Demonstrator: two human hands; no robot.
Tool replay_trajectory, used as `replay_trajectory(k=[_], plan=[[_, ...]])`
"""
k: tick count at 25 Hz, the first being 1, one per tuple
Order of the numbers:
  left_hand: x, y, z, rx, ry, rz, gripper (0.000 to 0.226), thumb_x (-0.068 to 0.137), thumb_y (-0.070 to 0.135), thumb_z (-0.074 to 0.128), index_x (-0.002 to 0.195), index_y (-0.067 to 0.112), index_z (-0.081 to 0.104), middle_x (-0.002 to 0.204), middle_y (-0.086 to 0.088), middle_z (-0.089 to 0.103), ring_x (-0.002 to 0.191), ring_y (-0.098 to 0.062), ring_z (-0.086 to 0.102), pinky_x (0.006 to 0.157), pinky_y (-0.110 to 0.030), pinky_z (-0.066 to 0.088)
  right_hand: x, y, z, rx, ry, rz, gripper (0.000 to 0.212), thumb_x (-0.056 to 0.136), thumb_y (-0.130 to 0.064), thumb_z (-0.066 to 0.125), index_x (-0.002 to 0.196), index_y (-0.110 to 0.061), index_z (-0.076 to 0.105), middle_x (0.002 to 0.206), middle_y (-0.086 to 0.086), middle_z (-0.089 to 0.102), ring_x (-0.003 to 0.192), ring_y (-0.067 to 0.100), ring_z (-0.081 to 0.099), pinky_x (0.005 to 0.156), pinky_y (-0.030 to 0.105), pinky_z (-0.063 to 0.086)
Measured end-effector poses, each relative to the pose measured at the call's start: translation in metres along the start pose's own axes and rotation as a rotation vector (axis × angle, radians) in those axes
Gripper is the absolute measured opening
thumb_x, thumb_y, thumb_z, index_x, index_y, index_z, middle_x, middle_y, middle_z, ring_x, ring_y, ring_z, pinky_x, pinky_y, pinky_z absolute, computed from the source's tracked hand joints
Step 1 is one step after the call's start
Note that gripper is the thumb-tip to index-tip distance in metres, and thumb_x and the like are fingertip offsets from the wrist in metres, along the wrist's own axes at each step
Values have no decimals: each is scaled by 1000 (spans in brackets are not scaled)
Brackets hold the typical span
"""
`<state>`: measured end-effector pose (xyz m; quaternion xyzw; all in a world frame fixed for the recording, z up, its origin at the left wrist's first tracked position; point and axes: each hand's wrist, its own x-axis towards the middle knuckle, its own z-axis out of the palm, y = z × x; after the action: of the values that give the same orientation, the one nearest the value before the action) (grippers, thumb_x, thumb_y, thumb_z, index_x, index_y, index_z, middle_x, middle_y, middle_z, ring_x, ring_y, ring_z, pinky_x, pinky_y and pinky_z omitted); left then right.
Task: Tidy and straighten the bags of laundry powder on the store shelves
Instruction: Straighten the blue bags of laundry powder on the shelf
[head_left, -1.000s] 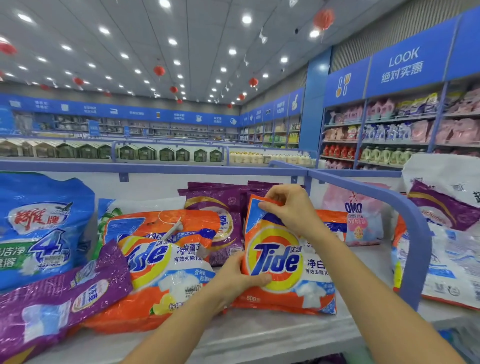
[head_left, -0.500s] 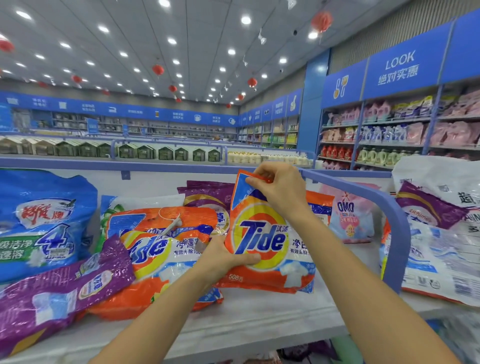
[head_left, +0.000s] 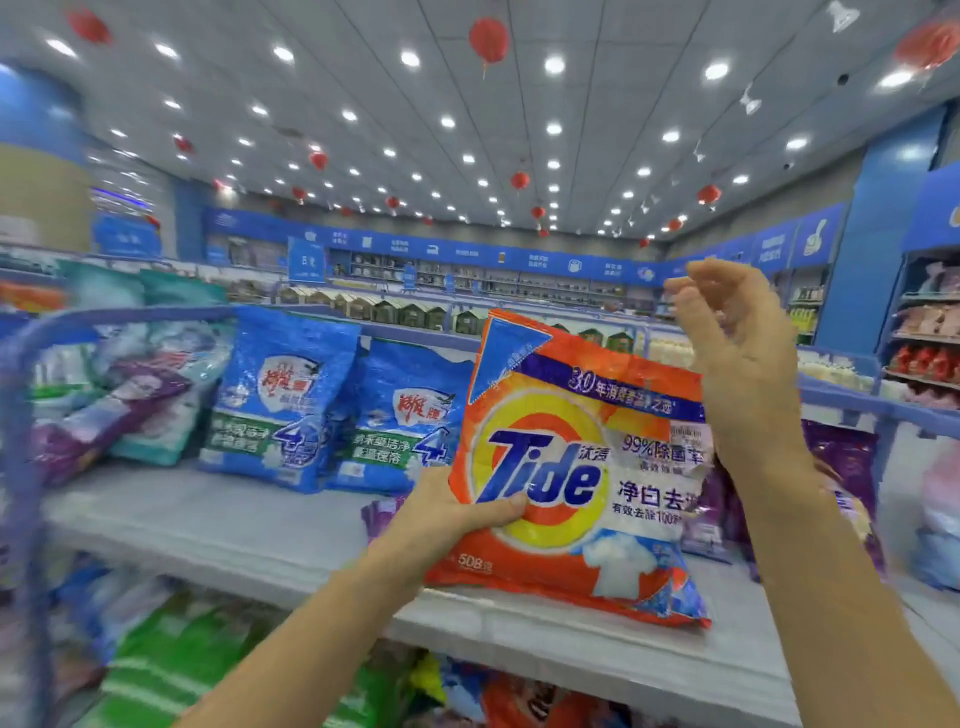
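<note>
While the left hand (head_left: 457, 512) grips the orange bag (head_left: 571, 467) upright over the front edge of the shelf (head_left: 208, 519), the slack, empty right hand (head_left: 743, 358) should steady its top so it stands square beside the blue bags (head_left: 280, 400).

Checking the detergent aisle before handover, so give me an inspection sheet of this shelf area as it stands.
Surface: white shelf, with a blue rail round its left end.
Job's things: orange Tide bag held upright in front of the shelf; two blue bags standing side by side at the back.
Clutter: purple bags behind the right arm; blurred jumble of bags at far left.
Grips: left hand grips the orange bag's lower left edge, thumb on its front; right hand open by its right edge, holding nothing.
Cables: nothing seen.
Surroundings: green bags on the lower shelf; red lanterns at the ceiling; stocked aisles behind.
</note>
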<state>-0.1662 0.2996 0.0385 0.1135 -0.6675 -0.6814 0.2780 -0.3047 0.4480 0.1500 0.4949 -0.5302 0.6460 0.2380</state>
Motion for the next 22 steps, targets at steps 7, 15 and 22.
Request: replay_trajectory(k=[7, 15, 22], plan=[[-118, 30, -205, -5, 244, -31, 45, 61, 17, 84, 103, 12, 67, 95, -13, 73, 86, -32, 70, 79, -42, 57, -83, -41, 156, 200, -214, 235, 26, 83, -44, 62, 103, -40, 45, 107, -10, 57, 98, 1, 53, 91, 29, 38], [-261, 64, -413, 29, 582, -13, 38, 55, 19, 82, 91, 14, 69, 88, -13, 74, 72, -27, 71, 70, -37, 59, -180, -139, 412, 594, -686, 588, 56, 88, -19, 62, 129, -34, 28, 106, -8, 60, 90, 1, 60, 65, 12, 49], [-336, 59, -562, 27, 811, -36, 67, 38, 23, 93, 97, 9, 65, 83, -13, 74, 64, -26, 71, 54, -31, 58, -265, -170, 605, 865, -1163, 785, 82, 56, -58, 80, 118, -9, 55, 111, 9, 69, 100, 26, 67, 86, 42, 54]])
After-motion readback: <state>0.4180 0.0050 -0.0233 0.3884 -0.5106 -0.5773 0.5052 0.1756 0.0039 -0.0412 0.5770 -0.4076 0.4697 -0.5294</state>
